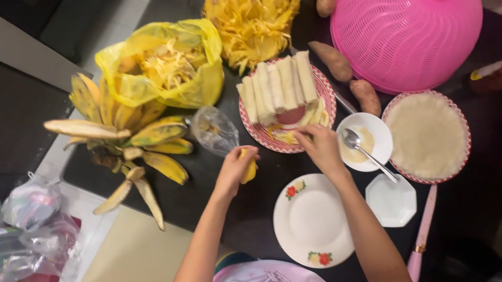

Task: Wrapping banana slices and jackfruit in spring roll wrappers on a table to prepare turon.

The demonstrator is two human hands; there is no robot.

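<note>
My left hand (236,166) grips a peeled yellow banana piece (249,171) just left of a red-rimmed plate (259,131). That plate carries a row of rolled pale wrappers (277,86) and some banana slices. My right hand (320,144) rests on the near edge of the plate, fingers pinched on something small and yellow there; what it pinches is unclear. An empty white plate with flower prints (311,220) lies right below my hands.
A bunch of bananas (133,147) and a yellow bag of peels (159,66) lie at the left. A small bowl with a spoon (364,141), a plate of round wrappers (427,136), a pink mesh food cover (406,19), sweet potatoes (332,58) and a knife (421,235) are at the right.
</note>
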